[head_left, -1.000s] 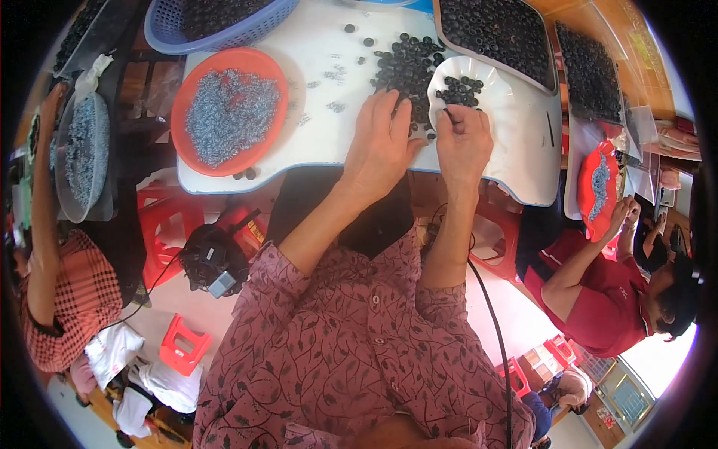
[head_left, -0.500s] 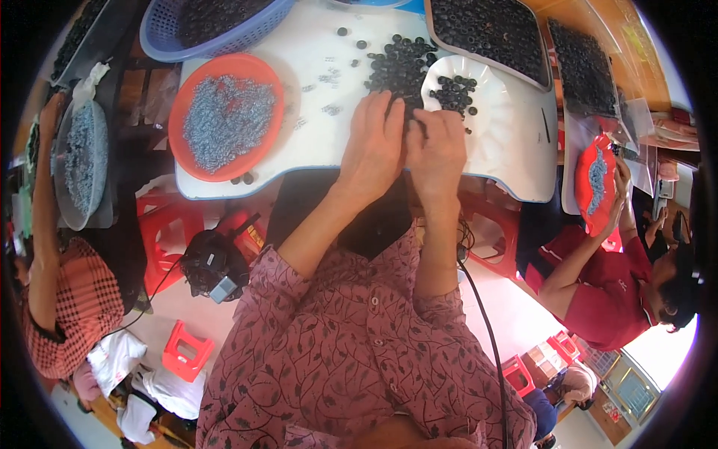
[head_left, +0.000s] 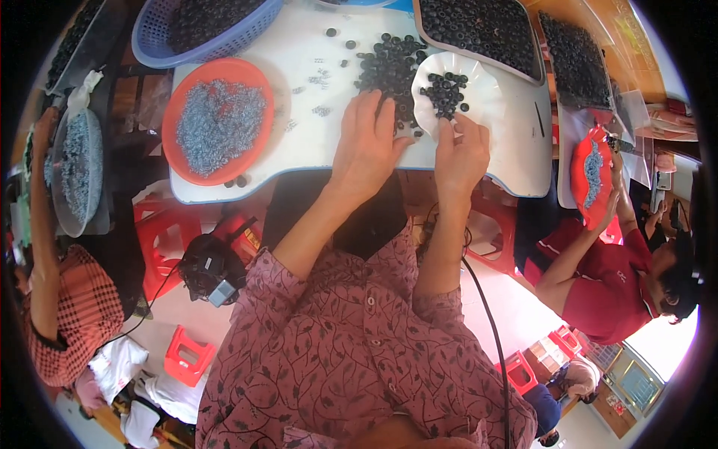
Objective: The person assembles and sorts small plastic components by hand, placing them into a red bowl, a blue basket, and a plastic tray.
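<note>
A loose pile of small round black parts (head_left: 389, 71) lies on the white table (head_left: 299, 135). My left hand (head_left: 365, 146) rests palm down at the near side of this pile, fingers stretched and thumb apart. To its right stands a white scalloped plate (head_left: 486, 93), holding a cluster of the same black parts (head_left: 446, 96). At the plate's near rim my right hand (head_left: 462, 153) has its fingers curled in, their tips close to the cluster. Whatever may be between those fingertips is too small to make out.
At the left sits an orange plate (head_left: 170, 146) of small bluish clear pieces (head_left: 221, 123). Behind it is a blue basket (head_left: 258, 34) of black parts; a tray (head_left: 479, 37) full of them stands at the back right. Co-workers sit left and right (head_left: 609, 280).
My hands were side by side at the pile and have separated. The right hand moved right to the white plate's near edge; the left shifted slightly left, its thumb spreading out.
</note>
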Motion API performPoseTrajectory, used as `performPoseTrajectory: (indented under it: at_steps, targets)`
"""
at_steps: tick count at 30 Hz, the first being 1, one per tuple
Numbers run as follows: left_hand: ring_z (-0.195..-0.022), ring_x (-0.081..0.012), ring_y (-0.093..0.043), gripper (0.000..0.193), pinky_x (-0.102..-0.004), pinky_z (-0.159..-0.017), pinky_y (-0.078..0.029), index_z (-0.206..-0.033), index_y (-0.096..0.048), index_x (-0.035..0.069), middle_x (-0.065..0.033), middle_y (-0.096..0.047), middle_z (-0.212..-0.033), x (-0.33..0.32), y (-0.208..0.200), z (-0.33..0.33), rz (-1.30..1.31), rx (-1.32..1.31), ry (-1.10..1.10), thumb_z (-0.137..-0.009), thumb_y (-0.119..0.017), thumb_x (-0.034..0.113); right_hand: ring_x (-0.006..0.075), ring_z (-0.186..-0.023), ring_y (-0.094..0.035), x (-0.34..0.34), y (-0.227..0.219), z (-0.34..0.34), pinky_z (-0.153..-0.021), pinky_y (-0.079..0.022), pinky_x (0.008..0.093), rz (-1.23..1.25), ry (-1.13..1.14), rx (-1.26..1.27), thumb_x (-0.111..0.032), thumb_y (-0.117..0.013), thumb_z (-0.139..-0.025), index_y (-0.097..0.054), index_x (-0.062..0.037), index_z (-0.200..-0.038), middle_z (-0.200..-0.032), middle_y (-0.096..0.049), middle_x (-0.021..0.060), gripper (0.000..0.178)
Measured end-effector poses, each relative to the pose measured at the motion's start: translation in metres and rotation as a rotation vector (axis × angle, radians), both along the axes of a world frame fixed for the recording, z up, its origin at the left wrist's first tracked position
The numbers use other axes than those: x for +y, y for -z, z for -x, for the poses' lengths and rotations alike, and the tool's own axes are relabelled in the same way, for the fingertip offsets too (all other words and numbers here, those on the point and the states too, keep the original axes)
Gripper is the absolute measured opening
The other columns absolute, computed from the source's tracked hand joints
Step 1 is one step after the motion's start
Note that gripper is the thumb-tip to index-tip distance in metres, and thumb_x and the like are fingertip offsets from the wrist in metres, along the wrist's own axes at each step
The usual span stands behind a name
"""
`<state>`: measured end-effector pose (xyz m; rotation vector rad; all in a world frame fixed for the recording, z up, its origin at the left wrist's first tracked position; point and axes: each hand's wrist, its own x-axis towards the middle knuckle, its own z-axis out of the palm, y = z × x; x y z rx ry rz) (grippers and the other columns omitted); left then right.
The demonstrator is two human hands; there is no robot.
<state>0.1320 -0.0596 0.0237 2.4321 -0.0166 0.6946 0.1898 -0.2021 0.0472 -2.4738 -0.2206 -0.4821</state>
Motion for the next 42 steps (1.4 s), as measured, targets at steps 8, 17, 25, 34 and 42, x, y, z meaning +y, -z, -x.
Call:
performPoseTrajectory:
  at_steps: [8,17,25,34,42]
  targets:
    - [-0.120,-0.0457,-0.043,0.068,-0.0499,-0.102,-0.040,-0.123,-0.047,-0.011,-0.0273,-0.043,-0.127,0.003,0.000,0.002,0.007,0.001,0.006,-0.071,-0.079,0.019,0.0350,-0.084,-0.061,-0.004,-0.003,-0.012,-0.072,-0.050,0.0445,0.119,-0.023,0.141,-0.020,-0.067,-0.084,-0.068,-0.0059,-0.099,-0.094,-0.061,0.0145,0.020]
    - [-0.120,-0.0446,-0.043,0.066,-0.0485,-0.101,-0.040,-0.124,-0.049,-0.009,-0.0259,-0.043,-0.130,0.001,0.001,0.001,0.059,0.008,-0.003,-0.072,-0.079,0.017,0.0354,-0.083,-0.061,0.001,-0.002,-0.007,-0.072,-0.049,0.0440,0.123,-0.027,0.071,-0.012,-0.063,-0.087,-0.066,-0.0054,-0.097,-0.091,-0.061,0.0146,0.013]
    - [-0.119,-0.0450,-0.044,0.062,-0.0491,-0.100,-0.041,-0.122,-0.048,-0.011,-0.0275,-0.043,-0.128,0.006,-0.001,0.002,0.028,0.014,0.031,-0.071,-0.075,0.008,0.0318,-0.080,-0.061,0.038,-0.006,0.022,-0.067,-0.050,0.0408,-0.116,-0.270,0.067,-0.008,-0.066,-0.084,-0.064,-0.0052,-0.093,-0.090,-0.059,0.0123,0.010]
    - [-0.120,-0.0454,-0.043,0.065,-0.0497,-0.101,-0.040,-0.122,-0.047,-0.011,-0.0276,-0.043,-0.127,0.004,-0.001,0.001,0.033,0.007,0.024,-0.070,-0.077,0.011,0.0308,-0.077,-0.062,0.023,-0.008,0.008,-0.065,-0.051,0.0395,-0.181,-0.207,0.093,-0.005,-0.064,-0.084,-0.067,-0.0048,-0.095,-0.087,-0.061,0.0127,0.012]
    - [-0.119,-0.0441,-0.042,0.066,-0.0483,-0.100,-0.041,-0.126,-0.048,-0.009,-0.0248,-0.042,-0.131,0.002,-0.002,0.001,0.061,0.024,0.014,-0.074,-0.079,0.019,0.0336,-0.104,-0.052,-0.008,0.013,-0.041,-0.090,-0.044,0.0422,0.135,-0.050,-0.073,0.003,-0.058,-0.080,-0.066,-0.0088,-0.112,-0.114,-0.059,0.0117,0.035]
